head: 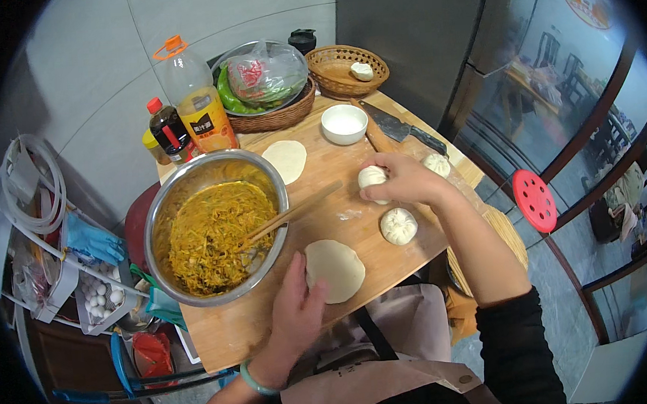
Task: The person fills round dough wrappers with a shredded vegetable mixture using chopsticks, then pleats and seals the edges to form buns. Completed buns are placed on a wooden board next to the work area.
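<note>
My right hand (405,180) has its fingers around a pleated stuffed bun (373,181) over the right side of the wooden board (242,332). Another pleated bun (399,226) sits just below it, and a third bun (437,165) is partly hidden behind my wrist. My left hand (299,306), slightly blurred, lies against the left edge of a round dough wrapper (336,270); whether it grips the wrapper is unclear. To the left stands a steel bowl (158,262) of yellowish shredded filling (220,236), with wooden chopsticks (301,208) leaning over its rim.
A second wrapper (285,161) lies beyond the bowl. Behind are a white bowl (344,124), a rolling pin (378,135), a cleaver (402,128), an orange-capped bottle (202,106), a soy-sauce-like bottle (170,128) and a wicker basket (349,72) holding a dough piece (361,71).
</note>
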A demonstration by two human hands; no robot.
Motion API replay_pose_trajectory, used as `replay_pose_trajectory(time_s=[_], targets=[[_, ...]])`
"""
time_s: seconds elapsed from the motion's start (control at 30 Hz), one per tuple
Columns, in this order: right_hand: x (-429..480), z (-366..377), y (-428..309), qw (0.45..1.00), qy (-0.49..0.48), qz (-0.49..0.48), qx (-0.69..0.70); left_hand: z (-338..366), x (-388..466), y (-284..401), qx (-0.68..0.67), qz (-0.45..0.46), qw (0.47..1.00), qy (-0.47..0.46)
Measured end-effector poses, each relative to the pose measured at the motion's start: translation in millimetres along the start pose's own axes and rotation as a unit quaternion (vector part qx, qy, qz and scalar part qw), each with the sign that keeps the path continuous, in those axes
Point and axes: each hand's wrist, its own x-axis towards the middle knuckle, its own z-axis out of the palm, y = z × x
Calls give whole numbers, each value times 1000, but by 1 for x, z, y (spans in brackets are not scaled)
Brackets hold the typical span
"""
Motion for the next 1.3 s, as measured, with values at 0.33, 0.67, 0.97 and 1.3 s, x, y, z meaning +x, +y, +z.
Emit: replay_pose_trajectory(time_s=[0.33,0.67,0.97,1.3], targets=[[-118,46,-46,955,-15,-252,-154,34,4,14,-553,-240,784,-144],[-171,47,-15,951,170,-254,50,58,9,22,-523,-273,796,-138],[-180,71,-9,915,254,-307,-68,68,4,27,-543,-265,784,-138],[-176,92,-11,908,333,-246,-62,70,2,17,-503,-164,843,-97]])
